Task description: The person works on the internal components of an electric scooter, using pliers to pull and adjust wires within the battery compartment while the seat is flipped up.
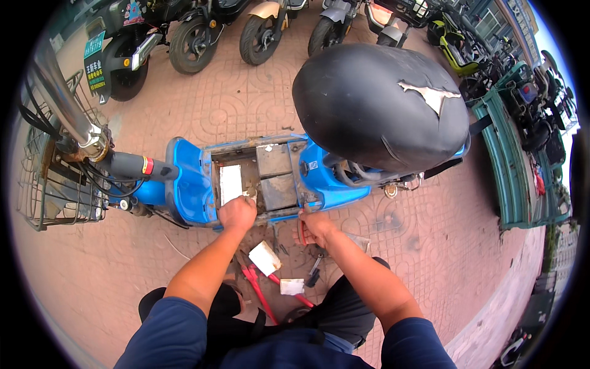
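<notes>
In front of me a blue electric scooter (335,184) has its footboard off, leaving the battery compartment (249,161) exposed. My left hand (238,213) is closed at the near rim of the compartment, beside a white foam block (231,180) standing inside; whatever its fingers grip is hidden. Two dark, dusty batteries (278,192) sit to the right of the foam. Beside the near right corner of the opening, my right hand (316,227) is closed low against the scooter's side. A thin red thing (303,232) shows at its fingers, too small to name.
Near my feet lie a bolt cutter-like tool with red handles (261,294), white foam pieces (265,257) and a dark-handled tool (314,275). The torn black seat (381,104) rises at right, a wire basket (58,178) at left. Parked scooters (258,37) line the back; a green cart (507,160) stands right.
</notes>
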{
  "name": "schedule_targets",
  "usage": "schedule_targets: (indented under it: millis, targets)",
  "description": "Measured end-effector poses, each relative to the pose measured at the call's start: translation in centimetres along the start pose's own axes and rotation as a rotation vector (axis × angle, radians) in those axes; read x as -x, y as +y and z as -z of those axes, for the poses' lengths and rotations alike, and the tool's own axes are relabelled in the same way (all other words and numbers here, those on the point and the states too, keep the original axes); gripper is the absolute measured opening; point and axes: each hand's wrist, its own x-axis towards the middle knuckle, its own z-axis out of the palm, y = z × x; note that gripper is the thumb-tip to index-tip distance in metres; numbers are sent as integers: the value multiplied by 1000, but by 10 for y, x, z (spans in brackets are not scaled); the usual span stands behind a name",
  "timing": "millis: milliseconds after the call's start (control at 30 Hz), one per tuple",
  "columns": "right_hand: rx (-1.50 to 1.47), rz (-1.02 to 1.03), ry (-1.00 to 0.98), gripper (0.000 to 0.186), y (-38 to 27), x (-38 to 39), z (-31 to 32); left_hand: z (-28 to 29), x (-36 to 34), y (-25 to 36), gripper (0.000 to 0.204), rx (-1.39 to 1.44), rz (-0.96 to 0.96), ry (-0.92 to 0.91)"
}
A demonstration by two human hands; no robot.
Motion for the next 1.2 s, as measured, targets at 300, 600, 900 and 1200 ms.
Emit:
schedule_targets:
  millis: [300,600,900,1200]
  targets:
    - [463,45,-84,43,-47,18,31,5,-1,-6,43,-16,7,-17]
    - [1186,388,16,40,-84,24,42,-3,-10,-3,49,-8,-53,-143]
    - [871,710,210,41,33,60,56,44,-33,78,21,-136,-1095,14]
    - [865,776,334,49,83,122,105,9,-44,129,23,-334,-1147,-188]
